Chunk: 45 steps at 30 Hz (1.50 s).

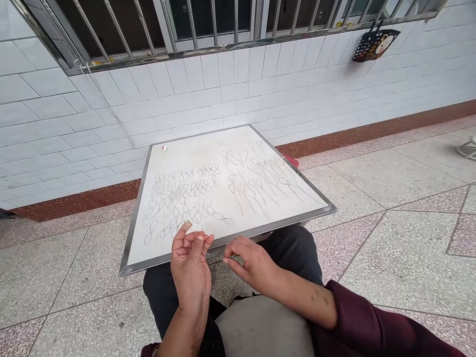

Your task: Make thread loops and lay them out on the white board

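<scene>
Palm up at the table's near edge, my left hand point(192, 260) pinches a thin wire point(195, 229) between thumb and fingers; only a fine bit of it shows. To its right, my right hand point(253, 263) has its thumb and fingertips pressed together, and whatever is between them is too small to see. Several thin wires bent into double loops point(204, 187) lie in rows on the left half of the white tabletop point(219, 228). Over on the right half lie several single-loop wires point(254, 191) with long loose tails.
A metal rim point(137, 198) edges the table, which stands near a white tiled wall point(167, 119). A small white and red object point(164, 148) sits at the far left corner. A dark patterned bag point(372, 45) hangs from the window bars. At the far right stands part of a stool point(467, 150).
</scene>
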Available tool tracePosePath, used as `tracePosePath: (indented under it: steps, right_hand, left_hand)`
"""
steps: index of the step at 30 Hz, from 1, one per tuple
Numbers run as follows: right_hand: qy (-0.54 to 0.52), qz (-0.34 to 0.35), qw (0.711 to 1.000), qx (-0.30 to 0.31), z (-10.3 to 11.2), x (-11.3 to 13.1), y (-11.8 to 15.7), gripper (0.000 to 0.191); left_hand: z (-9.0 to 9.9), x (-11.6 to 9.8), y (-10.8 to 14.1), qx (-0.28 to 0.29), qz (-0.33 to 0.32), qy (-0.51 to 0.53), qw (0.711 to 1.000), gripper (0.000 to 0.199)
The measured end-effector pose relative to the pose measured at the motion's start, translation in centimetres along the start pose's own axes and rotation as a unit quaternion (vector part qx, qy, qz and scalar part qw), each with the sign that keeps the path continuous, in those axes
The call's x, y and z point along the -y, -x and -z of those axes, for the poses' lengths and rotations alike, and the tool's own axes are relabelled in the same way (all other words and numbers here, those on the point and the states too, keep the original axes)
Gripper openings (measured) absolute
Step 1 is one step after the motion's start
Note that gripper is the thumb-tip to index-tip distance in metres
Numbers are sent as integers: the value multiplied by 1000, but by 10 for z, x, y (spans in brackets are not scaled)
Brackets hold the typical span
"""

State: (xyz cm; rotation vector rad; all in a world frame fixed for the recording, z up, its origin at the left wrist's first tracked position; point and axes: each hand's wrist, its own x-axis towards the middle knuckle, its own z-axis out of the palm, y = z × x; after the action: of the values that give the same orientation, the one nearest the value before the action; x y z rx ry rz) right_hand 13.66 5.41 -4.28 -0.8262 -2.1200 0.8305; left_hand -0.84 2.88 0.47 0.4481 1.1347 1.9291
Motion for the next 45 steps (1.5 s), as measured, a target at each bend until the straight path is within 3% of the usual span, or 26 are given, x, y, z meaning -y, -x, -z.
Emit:
tracePosePath:
  steps: [4,11,15,18,22,24,26,31,35,41,45]
  right_hand:
    - [194,62,979,4,-1,13,-14,8]
    - [231,48,972,-9,-24,8,-25,21]
    - [189,19,982,-11,-40,-3,-19,13]
    - [170,16,985,25,-46,-7,-12,8]
    - [78,49,993,78,-30,-7,-5,23]
    - [-35,-8,999,35,-15,-3,-6,24]
    - [-173,-81,981,-28,-1,3,-9,28]
    - [-354,-141,923,-57,16,16,-21,31]
    - [-386,-169,905,-62,16,19,-23,28]
    - [-340,-168,923,-71,16,21,-23,15]
    - [-343,-199,914,-89,16,22,-25,27]
  left_hand:
    - [-3,7,4,6,-17,-2,1000,44]
    - [-7,12,3,0,-27,-1,1000,40]
    - [-8,11,2,-4,-37,5,999,39]
    - [-5,11,3,-2,-42,-12,999,38]
    - [4,9,8,31,-42,-116,992,45]
    - [8,8,10,56,-39,-157,985,49]
    - [10,7,12,65,-35,-173,982,51]
    - [9,7,17,75,-25,-217,973,50]
    - [6,7,22,98,-23,-228,969,45]
    - [4,8,24,121,-25,-246,961,41]
    - [4,10,26,120,-26,-249,961,40]
